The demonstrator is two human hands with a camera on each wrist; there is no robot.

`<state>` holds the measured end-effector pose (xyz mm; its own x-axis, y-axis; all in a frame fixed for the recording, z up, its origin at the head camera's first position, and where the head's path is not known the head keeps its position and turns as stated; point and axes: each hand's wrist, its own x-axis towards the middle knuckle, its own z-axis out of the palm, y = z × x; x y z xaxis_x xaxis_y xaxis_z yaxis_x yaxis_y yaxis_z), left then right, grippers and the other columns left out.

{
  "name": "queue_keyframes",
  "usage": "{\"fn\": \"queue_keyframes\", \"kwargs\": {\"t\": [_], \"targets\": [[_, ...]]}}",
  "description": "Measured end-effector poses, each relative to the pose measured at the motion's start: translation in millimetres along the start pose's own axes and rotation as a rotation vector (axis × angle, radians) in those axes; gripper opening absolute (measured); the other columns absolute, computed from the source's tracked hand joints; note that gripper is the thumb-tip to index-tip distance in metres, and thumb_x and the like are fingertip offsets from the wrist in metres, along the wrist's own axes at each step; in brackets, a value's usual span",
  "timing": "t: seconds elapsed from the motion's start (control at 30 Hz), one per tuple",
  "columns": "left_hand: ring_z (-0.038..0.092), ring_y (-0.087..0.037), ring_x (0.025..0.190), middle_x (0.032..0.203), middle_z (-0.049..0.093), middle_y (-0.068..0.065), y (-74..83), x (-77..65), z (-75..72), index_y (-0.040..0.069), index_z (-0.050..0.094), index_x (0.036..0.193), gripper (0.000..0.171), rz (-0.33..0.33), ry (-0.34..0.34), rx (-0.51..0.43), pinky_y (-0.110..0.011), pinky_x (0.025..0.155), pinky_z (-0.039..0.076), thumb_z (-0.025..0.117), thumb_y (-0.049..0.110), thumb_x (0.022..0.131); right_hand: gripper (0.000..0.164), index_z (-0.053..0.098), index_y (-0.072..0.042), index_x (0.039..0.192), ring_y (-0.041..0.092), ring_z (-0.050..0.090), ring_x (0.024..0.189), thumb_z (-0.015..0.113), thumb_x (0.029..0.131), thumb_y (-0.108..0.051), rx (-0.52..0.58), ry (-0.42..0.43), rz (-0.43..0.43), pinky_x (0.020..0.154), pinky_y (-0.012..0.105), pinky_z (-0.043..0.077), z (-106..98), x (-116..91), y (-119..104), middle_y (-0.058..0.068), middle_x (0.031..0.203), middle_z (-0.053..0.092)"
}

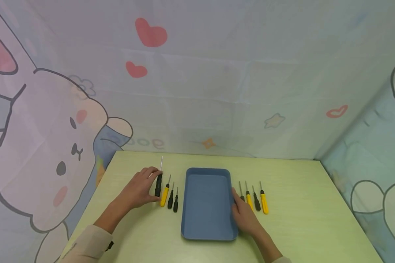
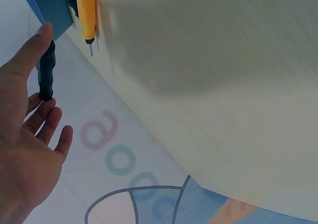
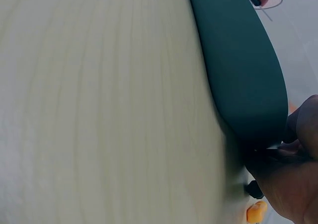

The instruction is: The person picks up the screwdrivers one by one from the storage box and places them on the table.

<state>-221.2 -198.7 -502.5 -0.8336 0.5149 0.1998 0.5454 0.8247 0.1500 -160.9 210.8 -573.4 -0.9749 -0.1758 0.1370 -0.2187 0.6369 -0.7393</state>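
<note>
In the head view my left hand (image 1: 139, 189) holds a large black-handled screwdriver (image 1: 158, 185) at the left end of a row, its shank pointing away from me. The left wrist view shows the black handle (image 2: 46, 72) spanned between thumb and fingertips. Beside it lie a yellow screwdriver (image 1: 165, 195) and two small black screwdrivers (image 1: 170, 200). My right hand (image 1: 245, 218) grips the right side of the blue-grey tray (image 1: 209, 208), thumb at the rim and fingers against the outer wall (image 3: 238, 75). Nothing lies in the tray.
Right of the tray lies another row of screwdrivers, black (image 1: 257, 203) and yellow (image 1: 264, 203), partly hidden by my right hand. The pale green table (image 1: 312, 212) ends at the back against a printed cloth (image 1: 217, 91).
</note>
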Motion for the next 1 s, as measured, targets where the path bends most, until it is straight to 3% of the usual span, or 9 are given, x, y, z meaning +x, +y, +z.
{"fn": "queue_keyframes", "kwargs": {"t": [0.4,0.57,0.8,1.0], "targets": [[0.051,-0.038,0.136,0.145,0.054,-0.016,-5.0,-5.2,4.4,0.0,0.055,0.148,0.095,-0.006,-0.002,-0.001,-0.06,0.107,0.048,0.098,0.039,0.074,0.056,0.034,0.011,0.159,0.015,0.053,0.079,0.046,0.105,0.003,0.008,0.017,-0.037,0.079,0.032,0.05,0,-1,-1,0.029,0.159,0.045],[0.051,-0.038,0.136,0.145,0.054,-0.016,-7.2,-6.5,6.0,0.0,0.055,0.148,0.093,-0.006,0.0,-0.002,-0.06,0.107,0.048,0.098,0.037,0.074,0.056,0.034,0.01,0.16,0.012,0.047,0.07,0.046,0.106,0.002,0.011,0.01,-0.024,0.076,0.031,0.049,-1,-1,-2,0.028,0.159,0.045],[0.051,-0.038,0.136,0.145,0.054,-0.016,-12.9,-7.5,9.9,0.001,0.054,0.149,0.094,-0.009,-0.007,-0.002,-0.06,0.106,0.048,0.099,0.037,0.074,0.056,0.034,0.01,0.16,0.011,0.049,0.072,0.047,0.106,0.003,0.009,0.008,-0.026,0.076,0.031,0.049,-1,0,-1,0.028,0.159,0.046],[0.052,-0.038,0.135,0.144,0.055,-0.015,-15.7,-8.8,12.7,0.001,0.054,0.149,0.095,-0.003,-0.003,0.004,-0.059,0.105,0.049,0.099,0.037,0.073,0.057,0.033,0.009,0.161,0.006,0.037,0.06,0.046,0.106,0.003,0.032,0.004,-0.019,0.066,0.028,0.045,-1,0,-1,0.029,0.159,0.046]]}}
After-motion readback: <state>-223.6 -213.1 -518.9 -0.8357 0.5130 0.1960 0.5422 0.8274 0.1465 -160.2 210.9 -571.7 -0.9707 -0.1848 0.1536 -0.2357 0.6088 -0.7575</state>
